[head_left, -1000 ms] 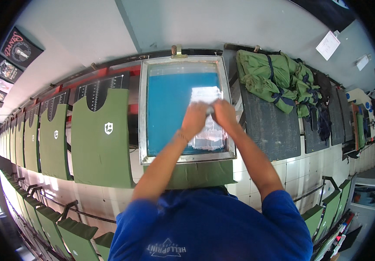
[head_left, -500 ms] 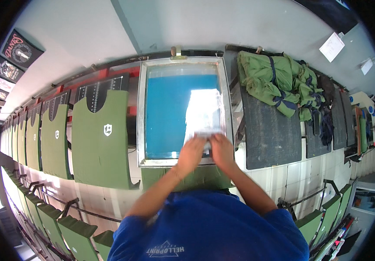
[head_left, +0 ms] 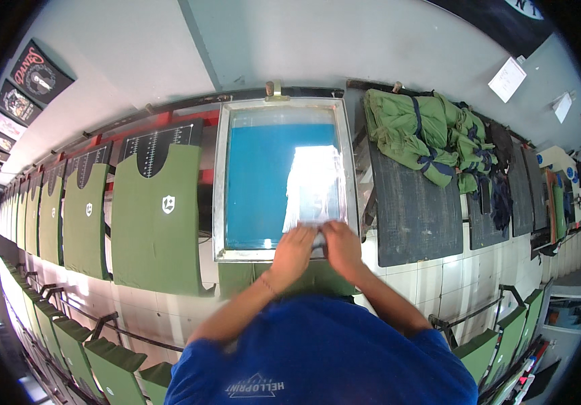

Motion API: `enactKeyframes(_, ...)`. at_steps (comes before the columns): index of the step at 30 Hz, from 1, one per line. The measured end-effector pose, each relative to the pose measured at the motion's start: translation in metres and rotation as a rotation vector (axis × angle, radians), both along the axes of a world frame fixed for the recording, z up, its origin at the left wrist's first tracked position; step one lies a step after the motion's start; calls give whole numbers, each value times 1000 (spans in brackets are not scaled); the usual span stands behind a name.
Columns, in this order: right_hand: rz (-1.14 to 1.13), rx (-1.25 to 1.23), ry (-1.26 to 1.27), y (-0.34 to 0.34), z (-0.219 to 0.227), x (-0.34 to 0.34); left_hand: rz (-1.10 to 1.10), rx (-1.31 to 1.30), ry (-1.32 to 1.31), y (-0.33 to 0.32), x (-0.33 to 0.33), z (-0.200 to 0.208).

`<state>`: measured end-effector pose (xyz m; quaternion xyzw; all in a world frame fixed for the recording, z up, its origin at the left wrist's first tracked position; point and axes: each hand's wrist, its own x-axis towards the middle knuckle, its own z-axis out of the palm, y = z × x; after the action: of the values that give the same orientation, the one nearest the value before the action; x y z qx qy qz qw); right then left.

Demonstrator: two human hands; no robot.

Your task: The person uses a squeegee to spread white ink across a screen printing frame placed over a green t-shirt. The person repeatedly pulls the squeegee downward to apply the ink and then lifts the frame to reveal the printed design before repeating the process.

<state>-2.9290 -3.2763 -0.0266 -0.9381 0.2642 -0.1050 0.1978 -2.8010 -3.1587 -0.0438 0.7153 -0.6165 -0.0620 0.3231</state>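
A framed printing screen [head_left: 220, 182] with blue mesh [head_left: 258, 179] lies right in front of me, its metal border all around. My left hand [head_left: 293, 251] and my right hand [head_left: 342, 247] are closed side by side on a pale squeegee [head_left: 319, 238] at the near edge of the mesh. Most of the squeegee is hidden under my fingers. Bright window glare covers the right part of the mesh. Below the near edge of the screen, a green shirt piece [head_left: 236, 275] sticks out.
Left of the screen, green shirt pieces [head_left: 149, 229] with small white emblems lie on a long row of boards. To the right, tied green fabric bundles [head_left: 408, 128] rest on a dark board [head_left: 419, 223]. A hinge clamp [head_left: 277, 93] holds the screen's far edge. More green-covered boards [head_left: 112, 358] stand behind me.
Both hands have drawn the squeegee a short way toward me, down to the screen's near end. The view has shifted slightly; the screen stays in place.
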Motion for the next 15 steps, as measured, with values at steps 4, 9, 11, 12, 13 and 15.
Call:
enactKeyframes(4,-15,-48,-13,22,-16,3,19,32,72,19,-2,-16)
enactKeyframes(9,-142,-130,-33,-69,-35,87,-6,-10,98,-80,82,-14)
enactKeyframes(11,-106,-125,-37,-104,-18,107,-46,-2,115,-106,100,8)
enactKeyframes(12,-95,-120,-34,-108,-11,108,-57,10,119,-112,105,17)
enactKeyframes(13,-82,-110,-25,-110,-9,107,-66,27,130,-114,106,21)
enactKeyframes(15,-55,-118,-108,-93,-2,84,-73,15,103,-102,90,20)
